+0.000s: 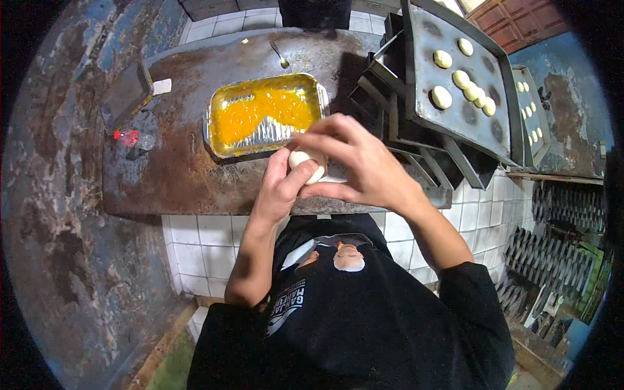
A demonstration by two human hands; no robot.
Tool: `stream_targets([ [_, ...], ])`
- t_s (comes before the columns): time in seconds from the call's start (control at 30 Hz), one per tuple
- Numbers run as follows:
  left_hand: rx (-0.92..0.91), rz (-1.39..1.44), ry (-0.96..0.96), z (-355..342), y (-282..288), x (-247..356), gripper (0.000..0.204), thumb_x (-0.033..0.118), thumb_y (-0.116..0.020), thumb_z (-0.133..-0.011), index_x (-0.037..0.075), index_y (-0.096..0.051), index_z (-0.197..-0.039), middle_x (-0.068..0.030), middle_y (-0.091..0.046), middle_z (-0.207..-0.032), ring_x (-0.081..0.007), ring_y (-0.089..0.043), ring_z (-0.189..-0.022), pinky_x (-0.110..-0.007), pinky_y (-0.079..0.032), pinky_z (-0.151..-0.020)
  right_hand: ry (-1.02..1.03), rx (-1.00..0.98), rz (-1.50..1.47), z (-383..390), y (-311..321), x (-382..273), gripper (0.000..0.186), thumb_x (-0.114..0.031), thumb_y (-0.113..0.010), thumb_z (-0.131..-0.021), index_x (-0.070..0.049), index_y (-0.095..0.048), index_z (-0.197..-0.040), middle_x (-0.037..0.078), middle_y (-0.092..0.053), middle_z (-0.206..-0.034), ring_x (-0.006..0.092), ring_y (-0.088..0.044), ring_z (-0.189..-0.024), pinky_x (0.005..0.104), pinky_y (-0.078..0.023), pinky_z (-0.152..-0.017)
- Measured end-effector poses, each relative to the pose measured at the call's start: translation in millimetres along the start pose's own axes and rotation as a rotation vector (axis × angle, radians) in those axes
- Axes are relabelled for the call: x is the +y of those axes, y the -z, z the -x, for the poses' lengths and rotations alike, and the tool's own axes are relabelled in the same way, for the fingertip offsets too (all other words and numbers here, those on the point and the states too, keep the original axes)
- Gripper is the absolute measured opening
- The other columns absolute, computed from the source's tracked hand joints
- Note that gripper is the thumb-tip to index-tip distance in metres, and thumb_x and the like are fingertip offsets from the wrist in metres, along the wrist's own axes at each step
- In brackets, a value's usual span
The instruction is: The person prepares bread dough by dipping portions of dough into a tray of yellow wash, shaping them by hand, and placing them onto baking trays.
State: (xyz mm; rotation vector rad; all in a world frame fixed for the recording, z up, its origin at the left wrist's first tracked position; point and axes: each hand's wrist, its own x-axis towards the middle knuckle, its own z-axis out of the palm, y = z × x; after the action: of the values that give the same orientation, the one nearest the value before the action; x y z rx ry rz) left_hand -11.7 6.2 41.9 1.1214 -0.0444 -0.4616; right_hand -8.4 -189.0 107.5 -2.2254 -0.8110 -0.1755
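Note:
A smooth white dough ball [303,158] rests in my left hand [279,179], whose thumb presses across its near side. Curved around the ball from the right is my right hand [357,162], its fingers apart and the thumb below; contact with the dough is unclear. A small pale patch shows between the ball and my right palm. Just beyond both hands lies a foil tray [211,123] holding a glossy yellow-orange filling [260,110], scooped away at the near middle to bare foil. Behind the tray, a spoon [283,62] lies on the worn table [175,185].
At right, a dark baking tray [448,133] with several dough balls [442,97] tops stacked metal trays [439,166]. Another tray [534,146] with dough pieces stands farther right. On the left are a metal pan [127,97], a white piece [162,86] and a red-capped clear bottle [133,138].

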Motion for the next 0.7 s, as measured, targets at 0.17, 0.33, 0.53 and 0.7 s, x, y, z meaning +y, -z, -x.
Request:
stream_targets([
  [0.17,-0.016,0.218,0.198,-4,-14,35,0.036,0.025,-0.064,-0.101,0.005,-0.053,-0.129,0.0009,-0.058,-0.086,-0.0014,-0.047,-0.058,-0.019,-0.037,-0.047,-0.234,0.167,-0.227,21,1,13,0.036,-0.017,-0.078,-0.093,-0.006,-0.074,-0.127,0.012,-0.062,-0.086,0.0239,-0.066,-0.082,0.0365,-0.055,-0.078],
  [0.33,0.095,-0.177,-0.177,-11,-63,42,0.038,0.012,-0.079,-0.091,0.005,-0.057,-0.122,-0.0025,-0.066,-0.082,-0.0079,-0.061,-0.07,-0.02,-0.051,-0.064,-0.661,0.263,-1.289,42,5,9,0.034,-0.016,-0.073,-0.1,0.0,-0.067,-0.129,0.01,-0.073,-0.118,0.0164,-0.071,-0.107,0.0301,-0.064,-0.083],
  [0.53,-0.139,-0.188,-0.475,-29,-161,37,0.039,0.007,-0.077,-0.082,0.002,-0.056,-0.115,-0.0082,-0.065,-0.106,-0.0109,-0.06,-0.09,-0.028,-0.05,-0.089,-0.388,0.64,-1.408,87,3,10,0.053,-0.007,-0.082,-0.089,-0.005,-0.057,-0.136,0.009,-0.063,-0.134,0.0183,-0.065,-0.12,0.0354,-0.059,-0.097],
  [0.7,-0.342,0.003,-0.501,-43,-251,-9,0.054,0.0,-0.077,-0.077,0.004,-0.048,-0.122,-0.009,-0.068,-0.106,-0.0156,-0.068,-0.103,-0.036,-0.051,-0.1,-0.374,1.014,-1.003,140,58,42,0.04,-0.014,-0.079,-0.092,0.005,-0.068,-0.126,0.009,-0.071,-0.125,0.0161,-0.065,-0.116,0.0359,-0.051,-0.104],
])
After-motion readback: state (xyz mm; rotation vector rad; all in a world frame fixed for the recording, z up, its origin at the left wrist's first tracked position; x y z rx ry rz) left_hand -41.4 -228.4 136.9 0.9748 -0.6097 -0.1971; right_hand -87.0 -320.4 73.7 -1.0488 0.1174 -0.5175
